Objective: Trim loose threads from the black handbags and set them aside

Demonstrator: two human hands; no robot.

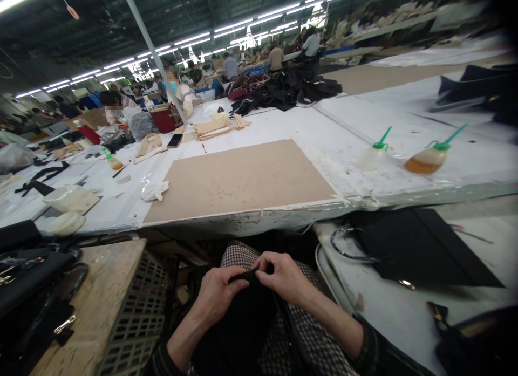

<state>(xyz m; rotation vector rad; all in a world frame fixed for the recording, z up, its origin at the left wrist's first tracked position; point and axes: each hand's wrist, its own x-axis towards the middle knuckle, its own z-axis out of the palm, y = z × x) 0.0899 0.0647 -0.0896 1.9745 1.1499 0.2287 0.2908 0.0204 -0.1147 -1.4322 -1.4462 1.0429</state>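
On my lap rests a black bag [245,322], its lower part lost in shadow and a dark strap hanging on its right side. My left hand [218,292] pinches the bag's top edge between thumb and fingers. Just to its right, my right hand [281,276] grips the same edge with its fingertips, close to the left thumb. Both hands are closed over the edge, below the front of the worktable. Checked cloth [238,253] covers my legs under the bag.
A brown board [243,176] lies on the white worktable ahead. Two green-tipped squeeze bottles, one holding amber liquid [429,159], stand at right. A flat black bag [421,246] lies on the right side table. Black bags [32,279] sit left, above a plastic crate [135,306]. Several people work farther back.
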